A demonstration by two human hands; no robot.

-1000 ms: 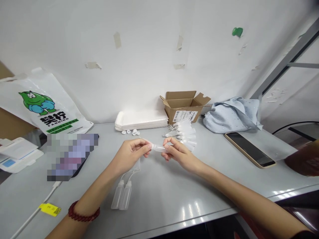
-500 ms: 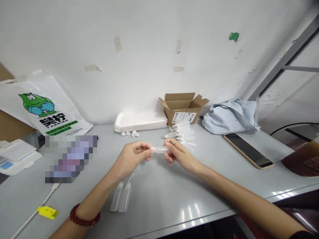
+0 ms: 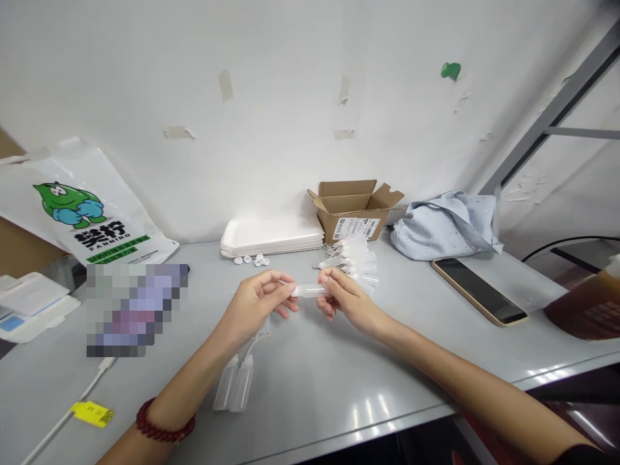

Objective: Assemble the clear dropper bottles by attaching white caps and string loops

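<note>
A small clear plastic bottle (image 3: 311,291) lies sideways between my hands, held just above the table. My left hand (image 3: 256,300) pinches the white cap (image 3: 295,290) at its left end with thumb and index finger. The lower fingers of that hand hang loose. My right hand (image 3: 349,298) grips the bottle's body near its right end. Below my left forearm's inner side, two similar bottles (image 3: 239,386) lie side by side, with a thin cord running from their tops. A pile of similar bottles (image 3: 359,259) with cords sits behind my right hand.
Several small white caps (image 3: 259,260) lie before a stack of white trays (image 3: 274,236). An opened carton (image 3: 353,210) stands against the wall. To the right are a blue cloth bag (image 3: 443,226), a phone (image 3: 479,290) and a dark-filled container (image 3: 586,307). A plastic bag (image 3: 116,213) stands left.
My left fingers have shifted slightly on the cap, and more of the white cap shows. The right hand keeps its hold on the bottle. The whole view has moved a little.
</note>
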